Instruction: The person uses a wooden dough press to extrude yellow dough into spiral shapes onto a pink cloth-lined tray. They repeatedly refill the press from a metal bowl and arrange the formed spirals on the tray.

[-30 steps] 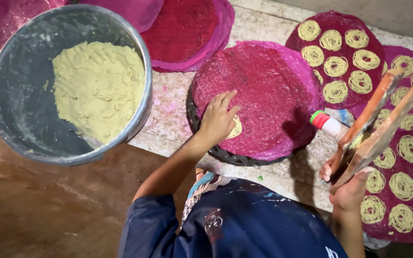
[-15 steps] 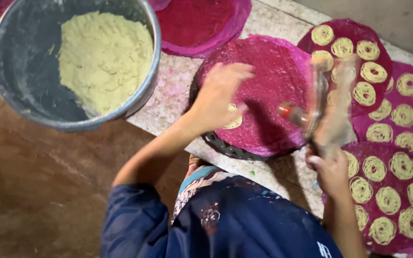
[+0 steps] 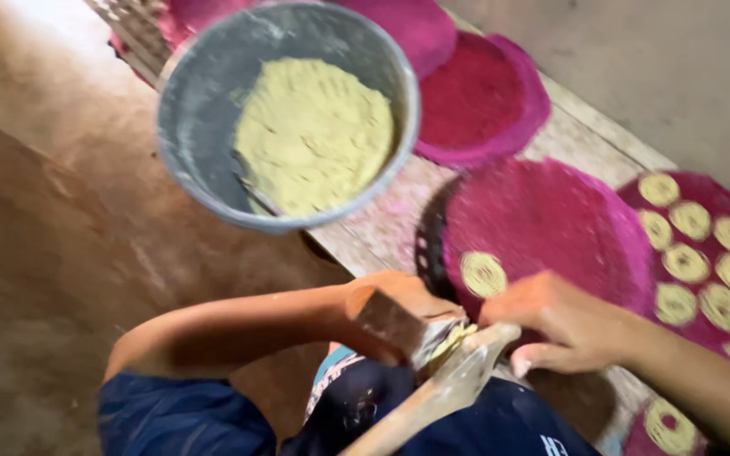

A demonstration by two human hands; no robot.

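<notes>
Your left hand (image 3: 390,308) and right hand (image 3: 563,325) both close their grip on the wooden press (image 3: 433,384), long axis running lower-left to upper-right, its dough-smeared head just below the empty pink mat (image 3: 568,228), bucket (image 3: 213,110) farther up-left.

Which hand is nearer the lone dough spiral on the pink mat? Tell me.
Right. The right hand lies just beside the dough spiral; the left hand grips the wooden press, slightly farther off.

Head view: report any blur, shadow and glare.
Head view: motion blur softens everything, most on both hands, left hand and right hand, and the wooden press; the pink mat throws a dark shadow at its left edge; bright washed-out glare at the top left floor.
</notes>
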